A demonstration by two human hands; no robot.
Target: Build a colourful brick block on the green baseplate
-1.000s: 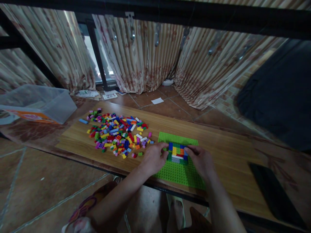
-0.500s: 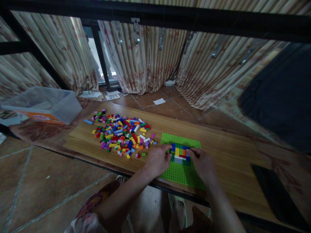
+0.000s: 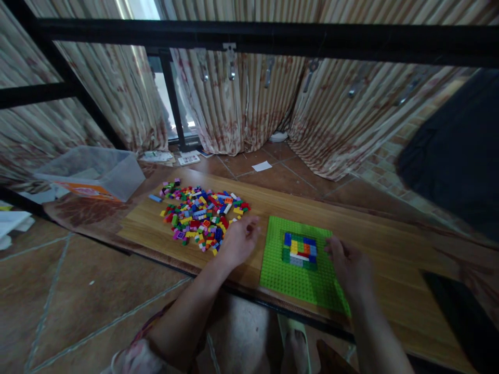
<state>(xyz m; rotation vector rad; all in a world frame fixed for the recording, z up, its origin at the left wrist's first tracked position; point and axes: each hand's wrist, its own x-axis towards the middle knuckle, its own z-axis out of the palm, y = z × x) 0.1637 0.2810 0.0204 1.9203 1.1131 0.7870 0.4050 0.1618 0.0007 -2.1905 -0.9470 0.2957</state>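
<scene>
A green studded baseplate [image 3: 300,291] lies on the wooden board. On it sits a low block of toy bricks [image 3: 300,250] in blue, green, yellow, red, orange, white and grey. My left hand [image 3: 239,241] hovers between the baseplate and a loose pile of bricks [image 3: 198,213], partly covering the pile's right edge. Its fingers are loosely bent and slightly apart, with nothing visible in them. Over the baseplate's right edge is my right hand [image 3: 351,265], away from the built bricks. Its fingers are also loosely curled, and no brick shows in them.
A clear plastic bin [image 3: 93,174] with an orange label stands at the left. The wooden board [image 3: 385,259] rests on a low table, with a dark flat object [image 3: 456,311] at its right. Black metal bars [image 3: 249,41] cross in front of striped curtains [image 3: 249,104].
Both hands have come off the built bricks. My left hand moved left toward the pile and my right hand moved right. The view shifted slightly.
</scene>
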